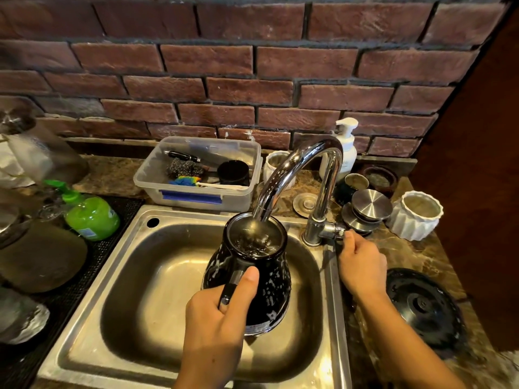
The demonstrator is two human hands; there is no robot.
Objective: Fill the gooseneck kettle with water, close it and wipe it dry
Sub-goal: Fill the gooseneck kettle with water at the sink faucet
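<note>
A black gooseneck kettle [266, 282] hangs over the steel sink [134, 276], lid off, its open mouth right under the chrome faucet spout [283, 175]. Water shows inside the mouth and droplets speckle its body. My left hand [222, 318] grips the kettle's handle, thumb along the top. My right hand [361, 265] pinches the small faucet lever [338, 230] at the tap's base. A black round lid or base [424, 304] lies on the counter to the right. The kettle's spout is hidden behind its body.
A clear plastic tub [196, 175] with scourers and a black cap sits behind the sink. A green soap bottle [90, 214] lies left on a black mat. Right of the tap stand a white pump bottle [346, 147], steel lids [368, 209] and a white ribbed pot [417, 214].
</note>
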